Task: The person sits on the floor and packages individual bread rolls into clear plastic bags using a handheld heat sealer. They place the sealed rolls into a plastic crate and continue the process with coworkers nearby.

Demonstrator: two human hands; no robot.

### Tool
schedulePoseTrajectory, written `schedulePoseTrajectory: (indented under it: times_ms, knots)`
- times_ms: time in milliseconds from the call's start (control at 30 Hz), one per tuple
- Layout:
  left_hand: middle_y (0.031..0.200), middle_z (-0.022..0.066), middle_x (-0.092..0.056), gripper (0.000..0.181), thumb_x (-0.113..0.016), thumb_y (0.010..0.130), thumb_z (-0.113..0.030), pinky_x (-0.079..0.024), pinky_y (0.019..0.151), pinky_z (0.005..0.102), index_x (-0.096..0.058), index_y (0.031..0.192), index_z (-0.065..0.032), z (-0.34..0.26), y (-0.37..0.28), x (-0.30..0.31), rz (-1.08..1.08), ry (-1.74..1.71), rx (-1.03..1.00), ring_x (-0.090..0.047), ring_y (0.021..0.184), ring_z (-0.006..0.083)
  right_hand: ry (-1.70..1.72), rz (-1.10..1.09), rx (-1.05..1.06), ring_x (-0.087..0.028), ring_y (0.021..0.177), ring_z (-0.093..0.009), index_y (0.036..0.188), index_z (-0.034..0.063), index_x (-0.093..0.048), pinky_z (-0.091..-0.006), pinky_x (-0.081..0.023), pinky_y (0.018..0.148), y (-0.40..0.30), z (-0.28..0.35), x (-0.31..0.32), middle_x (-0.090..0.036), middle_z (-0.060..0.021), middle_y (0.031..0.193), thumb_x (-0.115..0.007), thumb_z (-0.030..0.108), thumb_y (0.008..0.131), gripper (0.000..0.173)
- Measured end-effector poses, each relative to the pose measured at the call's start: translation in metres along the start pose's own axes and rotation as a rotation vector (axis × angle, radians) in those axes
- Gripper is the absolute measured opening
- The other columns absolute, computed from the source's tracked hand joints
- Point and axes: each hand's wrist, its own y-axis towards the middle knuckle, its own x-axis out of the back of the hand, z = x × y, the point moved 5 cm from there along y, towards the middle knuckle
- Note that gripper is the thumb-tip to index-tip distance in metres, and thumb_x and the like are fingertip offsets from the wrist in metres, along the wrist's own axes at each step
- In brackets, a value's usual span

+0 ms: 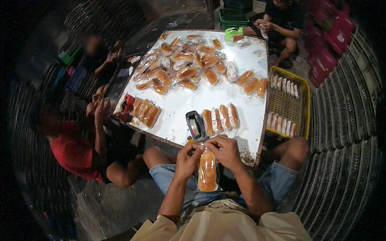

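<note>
A long bread roll in a clear plastic bag (208,173) hangs over my lap, its bag's gathered neck pinched at the top. My left hand (189,156) grips that neck from one side, thumb and forefinger together. From the other side my right hand (223,150) pinches the same spot, and the fingertips of both nearly meet. Just beyond them, at the table's near edge, stands a black tape dispenser (195,125) with a roll in it. Beside the dispenser several bagged rolls (221,119) lie in a row, some showing printed wrapping.
A heap of bagged rolls (184,64) covers the far part of the white table (211,96). Left is a red tape dispenser (128,104) by more rolls (146,111); a green one (233,33) is far off. A yellow crate (306,96) holds packed rolls. Several people sit around.
</note>
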Motion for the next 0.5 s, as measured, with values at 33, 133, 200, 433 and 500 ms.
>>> schedulePoseTrajectory:
  times_ms: [33,133,200,433,500]
  knots:
    - [0.082,0.0012,-0.061,0.017,-0.068,0.096,-0.019,-0.043,0.060,0.0235,-0.066,0.095,-0.0031,0.003,-0.002,0.000,-0.018,-0.057,0.094,-0.054,0.065,0.0079,-0.038,-0.018,-0.059,-0.068,0.077,-0.021,0.092,-0.0013,-0.069,-0.0331,-0.053,0.068,-0.004,-0.009,-0.009,-0.071,-0.0128,0.087,-0.074,0.016,0.088,0.018]
    - [0.077,0.0013,-0.056,0.021,-0.065,0.098,-0.019,-0.039,0.060,0.0230,-0.059,0.085,-0.0035,0.004,-0.013,-0.002,-0.141,-0.179,0.260,-0.050,0.065,0.0079,0.007,0.029,-0.333,-0.065,0.077,-0.011,0.090,-0.0005,-0.064,-0.0287,-0.052,0.067,-0.013,-0.025,-0.030,-0.069,-0.0095,0.087,-0.078,0.017,0.088,0.023]
    - [0.084,0.0036,-0.055,0.018,-0.062,0.098,-0.014,-0.041,0.065,0.0241,-0.057,0.084,-0.0026,0.014,-0.011,0.010,-0.337,0.078,-0.164,-0.051,0.072,0.0098,0.243,0.028,-0.275,-0.063,0.090,-0.014,0.105,0.0003,-0.059,-0.0312,-0.051,0.076,-0.021,-0.054,-0.051,-0.068,-0.0112,0.101,-0.077,0.024,0.089,0.034]
    - [0.111,0.0086,-0.055,0.031,-0.063,0.094,-0.016,-0.044,0.094,0.0332,-0.050,0.117,-0.0011,0.013,-0.019,0.022,-0.333,-0.168,-0.292,-0.055,0.102,0.0183,0.724,0.414,-0.588,-0.050,0.118,-0.020,0.143,0.0066,-0.042,-0.0358,-0.041,0.101,-0.052,-0.064,-0.096,-0.054,-0.0089,0.124,-0.064,0.051,0.094,0.069]
    - [0.116,0.0107,-0.056,0.045,-0.068,0.091,-0.020,-0.044,0.097,0.0351,-0.049,0.126,-0.0011,0.012,-0.016,0.027,-0.178,0.027,-0.293,-0.055,0.108,0.0205,0.677,0.313,-0.603,-0.050,0.119,-0.020,0.143,0.0067,-0.043,-0.0362,-0.040,0.102,-0.049,-0.058,-0.092,-0.053,-0.0086,0.123,-0.062,0.051,0.095,0.067]
